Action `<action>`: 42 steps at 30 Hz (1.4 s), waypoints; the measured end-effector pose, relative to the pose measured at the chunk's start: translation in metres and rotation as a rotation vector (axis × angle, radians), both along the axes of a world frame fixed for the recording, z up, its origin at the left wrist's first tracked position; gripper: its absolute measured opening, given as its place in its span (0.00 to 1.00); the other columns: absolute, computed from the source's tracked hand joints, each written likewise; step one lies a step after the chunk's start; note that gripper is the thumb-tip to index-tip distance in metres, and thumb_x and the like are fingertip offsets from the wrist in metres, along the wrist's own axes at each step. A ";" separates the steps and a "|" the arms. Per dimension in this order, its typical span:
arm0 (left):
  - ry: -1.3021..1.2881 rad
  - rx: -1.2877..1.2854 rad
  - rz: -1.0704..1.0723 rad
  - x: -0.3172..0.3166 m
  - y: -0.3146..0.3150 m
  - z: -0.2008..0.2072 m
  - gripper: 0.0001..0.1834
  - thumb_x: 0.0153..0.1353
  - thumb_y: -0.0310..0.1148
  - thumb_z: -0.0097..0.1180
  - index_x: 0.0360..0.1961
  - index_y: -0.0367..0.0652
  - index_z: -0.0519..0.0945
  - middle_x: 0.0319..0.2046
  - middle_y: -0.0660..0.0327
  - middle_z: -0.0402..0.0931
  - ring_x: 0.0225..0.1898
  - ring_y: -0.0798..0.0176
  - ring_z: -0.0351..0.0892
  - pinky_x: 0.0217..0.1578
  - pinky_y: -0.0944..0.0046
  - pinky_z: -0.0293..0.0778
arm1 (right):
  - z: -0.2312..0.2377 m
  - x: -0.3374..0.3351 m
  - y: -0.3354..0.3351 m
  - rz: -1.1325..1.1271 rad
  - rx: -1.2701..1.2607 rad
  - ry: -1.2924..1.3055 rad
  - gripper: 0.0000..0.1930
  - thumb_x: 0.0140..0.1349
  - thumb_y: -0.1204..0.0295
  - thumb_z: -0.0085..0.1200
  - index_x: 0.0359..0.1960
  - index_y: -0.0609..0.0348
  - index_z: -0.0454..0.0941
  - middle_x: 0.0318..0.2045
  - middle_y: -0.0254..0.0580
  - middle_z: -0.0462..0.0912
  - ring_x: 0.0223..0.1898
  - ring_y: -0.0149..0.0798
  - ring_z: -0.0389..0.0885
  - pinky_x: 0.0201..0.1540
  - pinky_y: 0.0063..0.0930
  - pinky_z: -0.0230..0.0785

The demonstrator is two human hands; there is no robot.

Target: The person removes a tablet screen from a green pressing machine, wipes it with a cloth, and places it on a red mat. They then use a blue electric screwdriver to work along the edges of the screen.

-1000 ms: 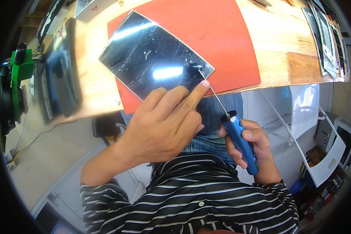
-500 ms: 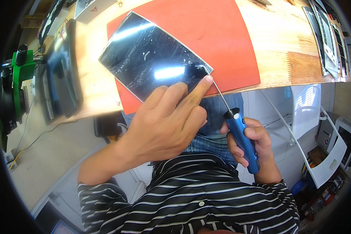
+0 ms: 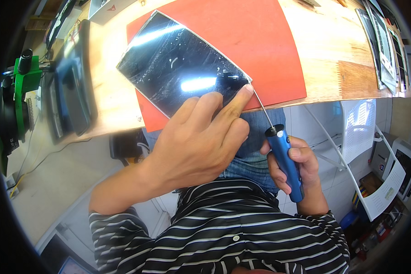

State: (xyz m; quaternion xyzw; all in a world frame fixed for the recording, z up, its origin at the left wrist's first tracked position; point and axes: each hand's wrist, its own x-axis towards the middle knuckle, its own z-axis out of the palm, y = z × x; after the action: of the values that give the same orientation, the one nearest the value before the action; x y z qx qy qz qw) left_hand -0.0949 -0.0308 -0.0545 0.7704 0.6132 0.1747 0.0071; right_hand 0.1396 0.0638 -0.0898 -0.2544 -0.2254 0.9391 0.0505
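Observation:
A dark, glossy tablet-sized screen with whitish smears and bright reflections lies at a slant on a red-orange mat. My left hand reaches over its near edge, index finger stretched to the near right corner and the other fingers bent. No object shows in that hand. Wrapped in my right hand is a blue cylindrical handheld tool with a black collar and a thin metal shaft. The shaft runs up to the screen corner, right by my left index fingertip, which hides its far end.
Dark flat devices stand at the left on the wooden bench, near a green-and-black stand. Several thin panels are stacked at the right end. A white perforated folding chair is below the bench edge.
The shaft's bent tip, visible on the screen near the corner before, is now hidden at the corner. The tool and left fingertip have shifted slightly right. The screen has moved slightly too.

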 end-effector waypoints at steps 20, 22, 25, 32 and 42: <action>-0.341 0.121 -0.039 -0.012 -0.013 0.021 0.12 0.47 0.24 0.70 0.32 0.39 0.80 0.40 0.50 0.84 0.30 0.52 0.79 0.28 0.62 0.75 | 0.004 0.033 0.007 0.337 0.050 0.051 0.27 0.66 0.60 0.53 0.54 0.78 0.71 0.20 0.45 0.76 0.12 0.28 0.71 0.14 0.18 0.63; -0.382 0.009 -0.097 -0.009 -0.021 0.026 0.11 0.48 0.24 0.70 0.33 0.39 0.81 0.35 0.53 0.82 0.28 0.54 0.77 0.26 0.63 0.73 | 0.004 0.038 0.010 0.497 0.052 0.133 0.26 0.69 0.61 0.52 0.57 0.74 0.71 0.21 0.40 0.77 0.15 0.25 0.73 0.17 0.18 0.64; -0.374 -0.235 -0.214 -0.006 -0.034 0.033 0.10 0.51 0.27 0.68 0.33 0.40 0.79 0.24 0.62 0.70 0.24 0.60 0.72 0.21 0.62 0.69 | 0.004 0.041 0.014 0.637 0.119 0.256 0.22 0.72 0.65 0.49 0.59 0.71 0.70 0.21 0.34 0.77 0.17 0.24 0.76 0.19 0.18 0.66; -0.511 -0.648 -0.585 -0.011 -0.055 0.047 0.09 0.55 0.30 0.54 0.35 0.39 0.70 0.30 0.59 0.66 0.30 0.59 0.76 0.26 0.60 0.76 | 0.008 0.049 0.009 0.962 0.217 0.327 0.21 0.74 0.65 0.49 0.61 0.69 0.68 0.20 0.31 0.78 0.16 0.24 0.76 0.19 0.20 0.66; -0.153 -0.021 0.217 -0.099 -0.074 0.075 0.07 0.55 0.27 0.61 0.25 0.38 0.75 0.20 0.60 0.66 0.20 0.57 0.67 0.23 0.59 0.65 | 0.035 0.075 0.021 0.361 0.026 0.002 0.30 0.57 0.62 0.58 0.47 0.88 0.72 0.17 0.51 0.76 0.12 0.32 0.71 0.16 0.22 0.61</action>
State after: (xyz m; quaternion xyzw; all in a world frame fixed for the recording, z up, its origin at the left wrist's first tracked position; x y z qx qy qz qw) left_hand -0.1941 -0.1044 0.0207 0.6839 0.6922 0.2264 0.0429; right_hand 0.2149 0.0845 -0.0550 -0.2079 -0.2797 0.9302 -0.1153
